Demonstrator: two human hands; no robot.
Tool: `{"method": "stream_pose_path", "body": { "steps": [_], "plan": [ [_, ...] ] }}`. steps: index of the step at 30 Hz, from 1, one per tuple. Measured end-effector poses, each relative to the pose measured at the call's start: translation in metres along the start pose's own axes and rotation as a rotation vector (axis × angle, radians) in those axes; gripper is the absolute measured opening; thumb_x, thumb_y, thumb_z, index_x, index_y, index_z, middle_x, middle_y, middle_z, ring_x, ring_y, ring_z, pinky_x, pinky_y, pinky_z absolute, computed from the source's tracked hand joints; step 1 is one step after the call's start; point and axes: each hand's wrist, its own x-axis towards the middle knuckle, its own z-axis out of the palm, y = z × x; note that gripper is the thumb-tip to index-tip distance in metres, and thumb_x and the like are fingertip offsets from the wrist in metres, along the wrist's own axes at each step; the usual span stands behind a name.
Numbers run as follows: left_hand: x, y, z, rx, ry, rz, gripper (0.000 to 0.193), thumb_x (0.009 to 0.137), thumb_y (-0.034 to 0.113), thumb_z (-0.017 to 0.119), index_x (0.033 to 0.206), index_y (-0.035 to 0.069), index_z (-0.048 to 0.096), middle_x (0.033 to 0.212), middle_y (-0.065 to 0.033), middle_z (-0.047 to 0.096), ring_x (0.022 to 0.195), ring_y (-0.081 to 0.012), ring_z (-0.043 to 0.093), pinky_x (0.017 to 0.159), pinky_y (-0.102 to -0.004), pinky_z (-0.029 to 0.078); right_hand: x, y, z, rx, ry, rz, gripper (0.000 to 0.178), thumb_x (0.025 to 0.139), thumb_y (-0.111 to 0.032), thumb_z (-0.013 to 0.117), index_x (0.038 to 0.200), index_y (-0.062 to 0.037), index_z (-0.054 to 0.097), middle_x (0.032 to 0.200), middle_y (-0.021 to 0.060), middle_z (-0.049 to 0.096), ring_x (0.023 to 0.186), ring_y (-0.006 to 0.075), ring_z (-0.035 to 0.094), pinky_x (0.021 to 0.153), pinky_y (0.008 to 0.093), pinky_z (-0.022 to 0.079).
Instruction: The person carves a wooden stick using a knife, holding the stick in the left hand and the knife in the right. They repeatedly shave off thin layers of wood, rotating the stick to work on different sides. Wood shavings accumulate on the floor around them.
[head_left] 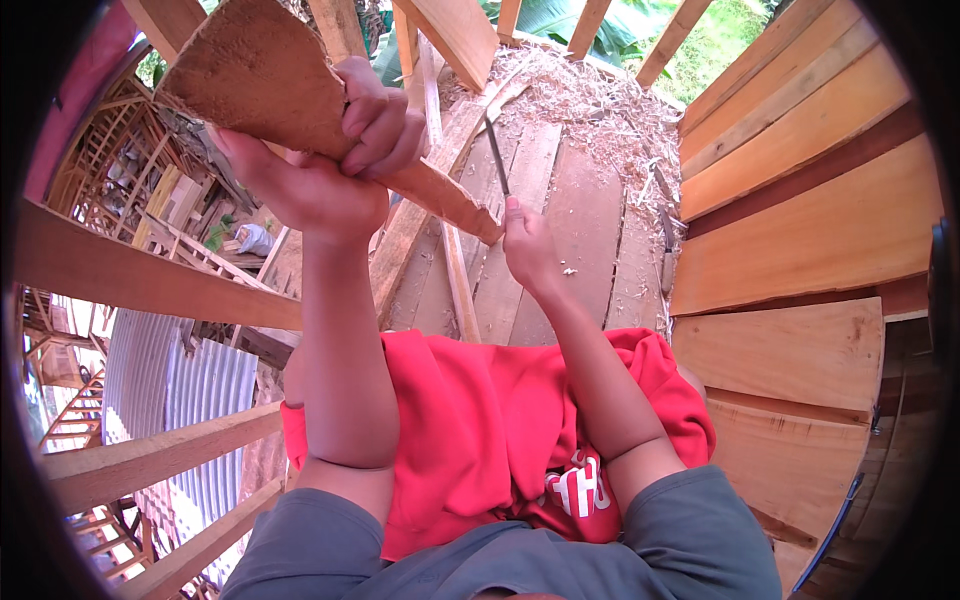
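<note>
Lying by the right-hand board wall (800, 230), pale shavings (632, 120) are littering the far plank floor (580, 235), while the left hand (300, 195) is wrapping curled fingers tightly round a wooden piece (275, 95) at left, its top cropped, and the right hand (530, 245) is clenching a thin knife (497, 160), hiding its handle.

The person wears a dark grey short-sleeved shirt (480, 558) and a loose red garment (480, 430) bearing bold white lettering (580, 488).
</note>
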Motion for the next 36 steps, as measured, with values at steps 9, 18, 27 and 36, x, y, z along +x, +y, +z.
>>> {"method": "stream_pose_path", "body": {
  "steps": [9,18,27,36],
  "plan": [
    [0.002,-0.001,-0.005,-0.04,0.029,0.002,0.078,0.062,0.091,0.05,0.07,0.015,0.036,0.05,0.0093,0.026,0.043,-0.0045,0.019,0.044,-0.0204,0.017,-0.003,0.013,-0.005,-0.131,-0.017,0.031,0.05,0.1,-0.038,0.036,0.089,0.0048,0.06,0.088,0.0317,0.062,0.088,0.0483,0.06,0.078,0.0537,0.044],
    [0.002,-0.002,0.002,0.038,0.066,0.018,0.078,0.063,0.092,0.046,0.07,0.015,0.034,0.05,0.0094,0.024,0.043,-0.0043,0.018,0.043,-0.0204,0.016,-0.003,0.019,-0.005,-0.076,-0.007,-0.009,0.053,0.1,-0.04,0.036,0.087,0.0064,0.06,0.08,0.0281,0.061,0.079,0.0439,0.06,0.072,0.0474,0.046],
    [0.004,-0.002,0.004,0.02,0.107,0.021,0.08,0.063,0.093,0.043,0.069,0.014,0.034,0.05,0.0089,0.023,0.043,-0.0048,0.016,0.042,-0.0209,0.014,-0.002,0.043,0.006,-0.132,0.023,-0.069,0.054,0.1,-0.04,0.035,0.083,0.0052,0.058,0.07,0.0246,0.059,0.07,0.0399,0.061,0.068,0.0479,0.046],
    [0.005,0.0,0.013,0.06,0.171,0.009,0.082,0.063,0.095,0.035,0.068,0.014,0.032,0.05,0.0083,0.022,0.044,-0.0053,0.015,0.043,-0.021,0.014,-0.006,0.042,0.006,-0.108,0.058,-0.116,0.054,0.1,-0.041,0.034,0.091,0.0055,0.059,0.082,0.0291,0.061,0.078,0.0427,0.062,0.071,0.046,0.047]
  ]
}}
